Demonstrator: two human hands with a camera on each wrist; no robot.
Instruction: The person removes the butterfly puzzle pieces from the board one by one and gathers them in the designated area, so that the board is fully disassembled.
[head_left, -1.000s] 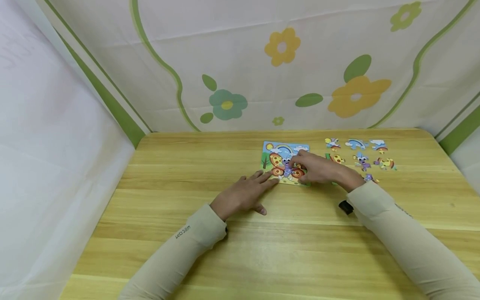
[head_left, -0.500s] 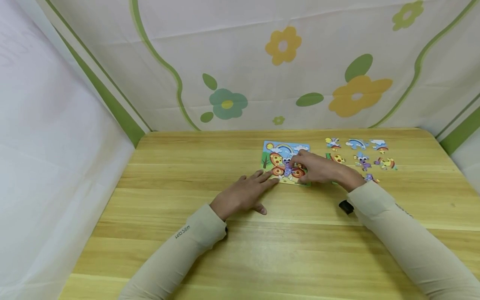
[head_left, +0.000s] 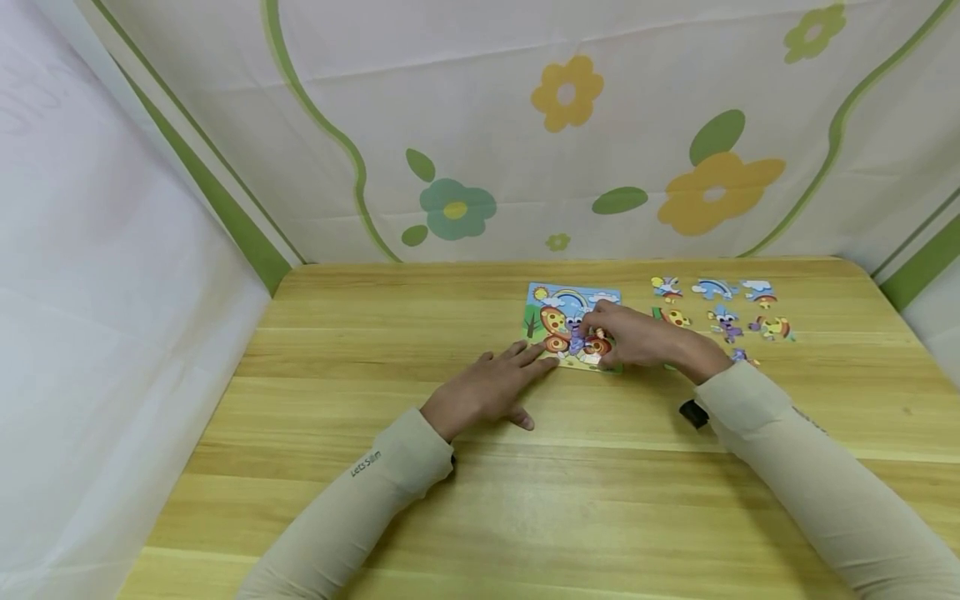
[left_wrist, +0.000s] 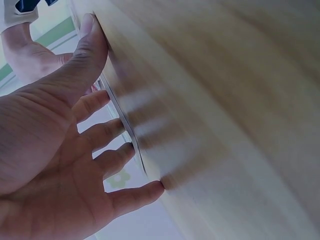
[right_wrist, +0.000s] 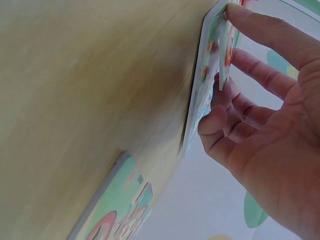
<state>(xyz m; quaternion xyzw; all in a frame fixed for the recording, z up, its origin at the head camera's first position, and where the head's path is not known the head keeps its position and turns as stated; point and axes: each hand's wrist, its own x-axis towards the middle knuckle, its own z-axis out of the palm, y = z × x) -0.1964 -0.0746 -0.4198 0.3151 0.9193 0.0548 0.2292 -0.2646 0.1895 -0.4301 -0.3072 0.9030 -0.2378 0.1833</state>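
A small butterfly picture puzzle [head_left: 534, 329] lies flat near the back of the table. My left hand [head_left: 487, 392] is spread palm down, its straight fingertips at the puzzle's lower left edge. From the right, my right hand [head_left: 637, 335] reaches over the picture. In the right wrist view, a puzzle piece [right_wrist: 226, 60] stands tilted off the board, pinched between thumb and fingers. The right hand covers much of the picture's right side in the head view. In the left wrist view, the left fingertips [left_wrist: 120, 126] line the board's thin edge.
Several loose puzzle pieces [head_left: 724, 323] lie in rows to the right of the puzzle, some partly behind the right forearm. The wooden table [head_left: 360, 333] ends at a white curtain [head_left: 495, 142] with printed flowers. A black wrist device [head_left: 693, 414] shows under the right cuff.
Both hands keep their places. A pale patch now shows on the picture beside the right thumb.
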